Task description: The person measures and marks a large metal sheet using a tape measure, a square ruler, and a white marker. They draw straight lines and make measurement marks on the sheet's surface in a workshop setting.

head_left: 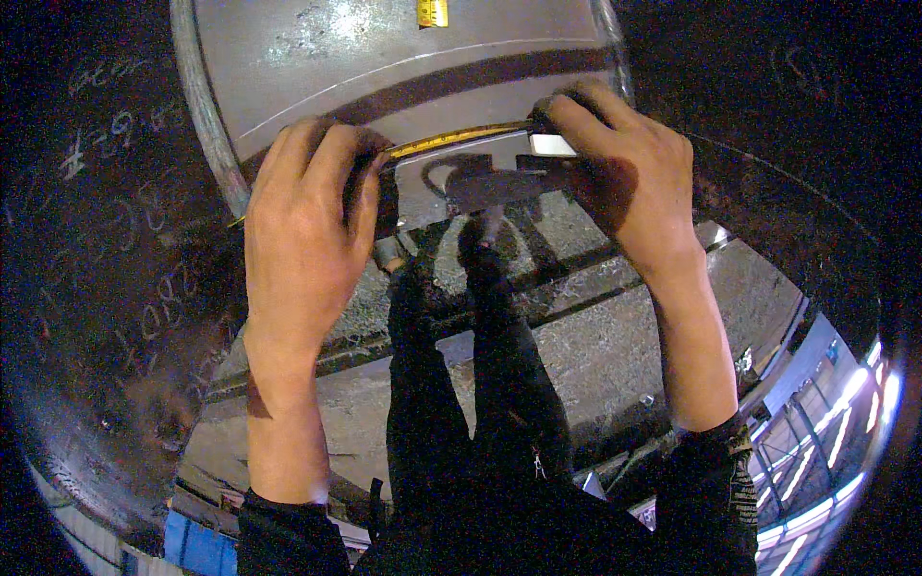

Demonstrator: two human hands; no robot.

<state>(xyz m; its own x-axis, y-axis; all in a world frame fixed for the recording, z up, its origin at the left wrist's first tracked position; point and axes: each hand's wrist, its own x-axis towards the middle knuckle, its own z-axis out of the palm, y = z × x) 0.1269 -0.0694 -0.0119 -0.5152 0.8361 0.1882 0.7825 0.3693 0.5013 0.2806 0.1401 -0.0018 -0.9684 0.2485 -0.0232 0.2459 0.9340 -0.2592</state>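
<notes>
Between my two hands a yellow tape measure blade (451,142) stretches across a grey metal plate (317,62), close to its near edge. My left hand (307,206) is closed over the blade's left end, with its fingertips hidden under the hand. Curled fingers of my right hand (624,154) hold the other end. A white block-like piece (552,145) shows beneath those fingers; its kind cannot be made out. Farther up the plate lies a short yellow strip with markings (433,12).
Dark metal surfaces with chalk marks (120,125) flank the plate. A thick weld-like seam (206,106) runs along its left side. Below, my legs stand over a grey, littered floor (595,336). Bright light strips (845,394) show at the lower right, a blue panel (197,542) at the lower left.
</notes>
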